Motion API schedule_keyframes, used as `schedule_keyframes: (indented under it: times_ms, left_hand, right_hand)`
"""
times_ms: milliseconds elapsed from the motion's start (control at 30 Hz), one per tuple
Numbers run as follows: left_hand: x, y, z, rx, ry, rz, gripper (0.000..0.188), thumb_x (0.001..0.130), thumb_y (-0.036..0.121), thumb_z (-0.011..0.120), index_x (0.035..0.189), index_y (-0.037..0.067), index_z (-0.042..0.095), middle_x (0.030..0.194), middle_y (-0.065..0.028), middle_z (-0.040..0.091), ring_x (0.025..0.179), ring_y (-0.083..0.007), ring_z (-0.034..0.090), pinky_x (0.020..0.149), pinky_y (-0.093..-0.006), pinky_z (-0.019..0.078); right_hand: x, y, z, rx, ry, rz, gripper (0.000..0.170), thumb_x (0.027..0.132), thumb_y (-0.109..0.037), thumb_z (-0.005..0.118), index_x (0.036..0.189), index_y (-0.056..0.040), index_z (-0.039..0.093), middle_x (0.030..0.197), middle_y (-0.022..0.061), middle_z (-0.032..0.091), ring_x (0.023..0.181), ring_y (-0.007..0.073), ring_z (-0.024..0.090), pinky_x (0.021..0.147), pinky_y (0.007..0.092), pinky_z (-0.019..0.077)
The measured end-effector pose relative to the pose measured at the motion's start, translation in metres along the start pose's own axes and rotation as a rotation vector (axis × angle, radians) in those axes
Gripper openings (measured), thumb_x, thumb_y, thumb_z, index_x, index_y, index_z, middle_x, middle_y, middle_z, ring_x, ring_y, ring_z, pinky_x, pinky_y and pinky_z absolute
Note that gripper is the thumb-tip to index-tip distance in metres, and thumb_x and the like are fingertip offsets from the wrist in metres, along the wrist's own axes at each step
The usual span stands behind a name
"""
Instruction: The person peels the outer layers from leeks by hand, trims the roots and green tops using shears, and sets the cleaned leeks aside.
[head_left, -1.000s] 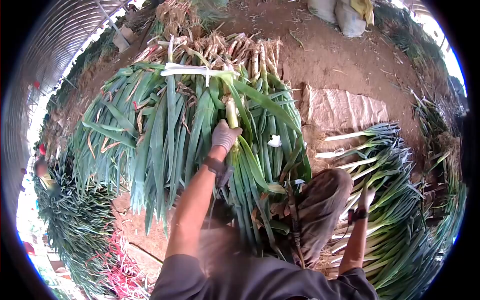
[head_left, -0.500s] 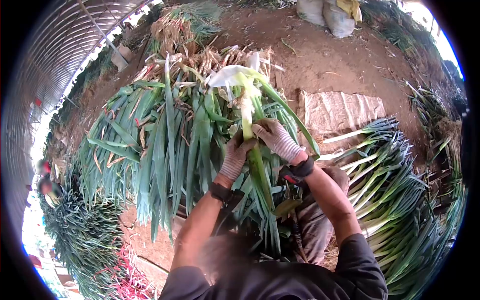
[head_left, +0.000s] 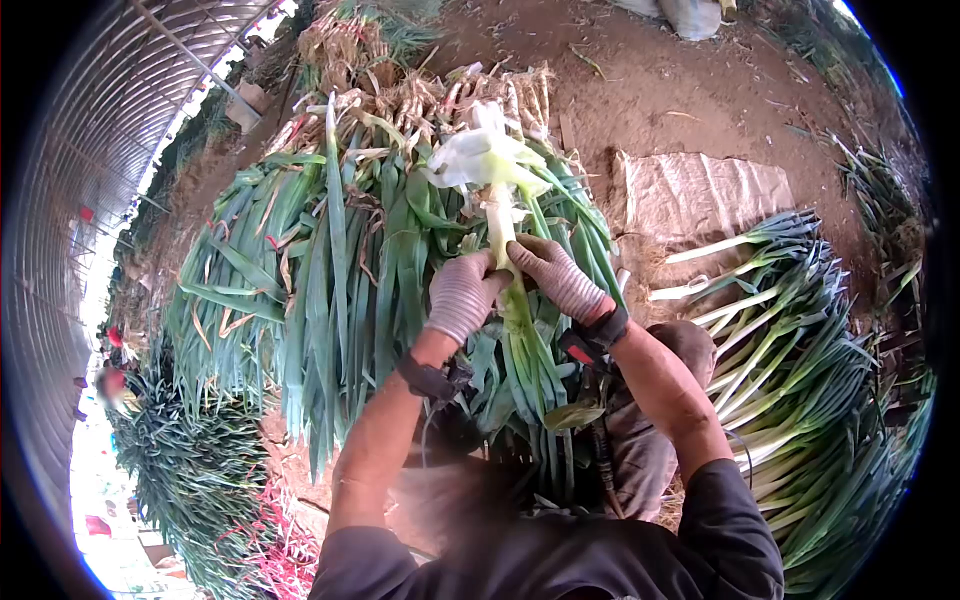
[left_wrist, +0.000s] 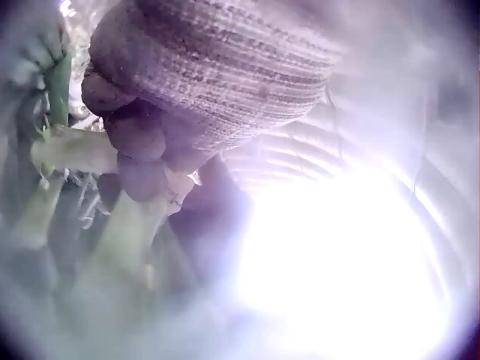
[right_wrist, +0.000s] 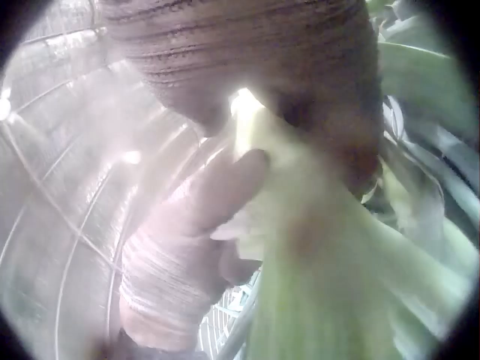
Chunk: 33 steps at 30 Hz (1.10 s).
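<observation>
Both hands wear striped, light knit gloves and meet at a thick green onion (head_left: 502, 225) in the middle of the head view. My left hand (head_left: 462, 292) grips the stalk from the left, and my right hand (head_left: 558, 278) pinches it from the right, thumbs close together. Above them, a pale white-and-green layer of skin (head_left: 488, 160) flops loose over the stalk's upper end. Green leaves (head_left: 530, 345) hang below the hands toward my body. In the right wrist view, the left thumb (right_wrist: 240, 180) presses against the pale stalk. Glare washes out much of the left wrist view.
A big heap of untrimmed green onions (head_left: 340, 260) lies under and left of the hands, roots away from me. White-stalked onions (head_left: 790, 350) lie in a row at right, below a woven sheet (head_left: 700, 195). A knee (head_left: 680, 350) is close by. Pink ties (head_left: 280, 545) lie lower left.
The right hand has come from the row at right to join the left on the stalk. The pale skin at the top has bunched and folded over; both hands stay close together.
</observation>
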<state>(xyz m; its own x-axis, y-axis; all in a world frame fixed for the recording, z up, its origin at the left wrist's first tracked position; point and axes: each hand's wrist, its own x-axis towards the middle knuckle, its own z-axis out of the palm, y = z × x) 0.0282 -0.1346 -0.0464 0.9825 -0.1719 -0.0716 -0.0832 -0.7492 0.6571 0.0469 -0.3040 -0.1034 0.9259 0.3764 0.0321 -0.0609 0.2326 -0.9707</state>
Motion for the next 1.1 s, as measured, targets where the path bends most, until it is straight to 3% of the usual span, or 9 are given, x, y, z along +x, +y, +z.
schedule_keyframes:
  times_ms: [100, 333, 433, 500, 567, 700, 833, 1033, 1100]
  left_hand:
    - [0.006, 0.018, -0.029, -0.463, -0.157, -0.145, 0.015, 0.088, 0.017, 0.071, 0.093, 0.003, 0.069, 0.068, -0.0001, 0.064, 0.049, -0.0079, 0.055, 0.045, -0.0220, 0.0431]
    - [0.075, 0.019, -0.149, -0.506, 0.402, -0.026, 0.026, 0.084, 0.024, 0.077, 0.100, 0.006, 0.069, 0.071, -0.0015, 0.067, 0.047, -0.0046, 0.051, 0.036, -0.0199, 0.0352]
    - [0.131, -0.008, -0.194, 0.654, 0.203, -0.088, 0.056, 0.079, 0.040, 0.078, 0.113, -0.003, 0.065, 0.099, -0.0210, 0.072, 0.086, -0.0280, 0.071, 0.079, -0.0412, 0.0574]
    - [0.124, 0.017, -0.179, 0.857, 0.203, -0.166, 0.087, 0.073, 0.052, 0.080, 0.134, -0.003, 0.052, 0.119, -0.0266, 0.066, 0.115, -0.0366, 0.064, 0.103, -0.0453, 0.0477]
    - [0.134, 0.023, -0.162, 0.702, 0.270, 0.065, 0.118, 0.067, 0.064, 0.080, 0.148, -0.006, 0.031, 0.128, -0.0267, 0.061, 0.118, -0.0393, 0.062, 0.101, -0.0431, 0.0502]
    - [0.139, 0.048, -0.110, -0.003, -0.140, 0.118, 0.085, 0.082, 0.040, 0.081, 0.143, -0.005, 0.041, 0.131, -0.0226, 0.060, 0.124, -0.0301, 0.056, 0.108, -0.0343, 0.0421]
    - [0.174, 0.015, -0.100, -0.285, -0.383, 0.050, 0.045, 0.087, 0.018, 0.077, 0.124, 0.000, 0.061, 0.109, -0.0082, 0.070, 0.093, -0.0178, 0.064, 0.091, -0.0312, 0.0505]
    - [0.172, 0.000, -0.134, -0.041, 0.102, -0.029, 0.050, 0.081, 0.013, 0.078, 0.126, -0.002, 0.062, 0.109, -0.0224, 0.070, 0.096, -0.0273, 0.068, 0.089, -0.0364, 0.0555]
    - [0.201, -0.024, -0.203, 0.842, 0.301, -0.002, 0.029, 0.088, 0.026, 0.065, 0.112, 0.010, 0.071, 0.099, -0.0185, 0.072, 0.085, -0.0326, 0.071, 0.083, -0.0413, 0.0564]
  right_hand:
    - [-0.004, -0.003, 0.003, 0.185, 0.076, -0.017, 0.050, 0.103, -0.038, 0.055, 0.130, 0.0037, 0.056, 0.113, 0.0065, 0.066, 0.101, 0.0104, 0.058, 0.090, 0.0270, 0.0483]
    - [-0.002, 0.014, -0.004, -0.125, 0.175, -0.023, 0.036, 0.099, -0.027, 0.064, 0.115, 0.0040, 0.056, 0.091, 0.0038, 0.062, 0.077, 0.0119, 0.052, 0.071, 0.0287, 0.0471]
    - [-0.009, 0.007, 0.002, -0.459, 0.247, 0.011, 0.031, 0.097, -0.023, 0.066, 0.108, 0.0035, 0.056, 0.082, 0.0147, 0.062, 0.072, 0.0175, 0.053, 0.069, 0.0339, 0.0486]
    - [-0.013, 0.015, 0.007, -0.430, 0.232, -0.192, 0.032, 0.095, -0.018, 0.067, 0.117, 0.0007, 0.055, 0.082, 0.0187, 0.062, 0.071, 0.0213, 0.056, 0.070, 0.0365, 0.0500]
    - [-0.013, 0.015, 0.012, -0.380, 0.204, -0.178, 0.037, 0.094, -0.016, 0.067, 0.125, 0.0004, 0.053, 0.087, 0.0202, 0.064, 0.074, 0.0230, 0.058, 0.073, 0.0364, 0.0509]
    - [-0.021, 0.001, 0.020, -0.426, 0.128, -0.140, 0.047, 0.093, -0.013, 0.068, 0.133, 0.0009, 0.049, 0.094, 0.0217, 0.065, 0.082, 0.0248, 0.063, 0.079, 0.0356, 0.0516]
    - [-0.027, -0.007, 0.017, -0.416, 0.031, -0.210, 0.049, 0.094, -0.016, 0.066, 0.136, 0.0017, 0.048, 0.098, 0.0225, 0.067, 0.090, 0.0242, 0.066, 0.084, 0.0363, 0.0514]
    - [-0.038, -0.025, 0.017, -0.380, -0.025, -0.012, 0.040, 0.099, -0.023, 0.063, 0.127, 0.0030, 0.052, 0.084, 0.0126, 0.067, 0.074, 0.0162, 0.061, 0.069, 0.0337, 0.0502]
    - [-0.045, -0.022, 0.016, -0.260, -0.082, -0.072, 0.037, 0.100, -0.024, 0.062, 0.124, 0.0029, 0.053, 0.081, 0.0074, 0.065, 0.067, 0.0137, 0.056, 0.063, 0.0309, 0.0469]
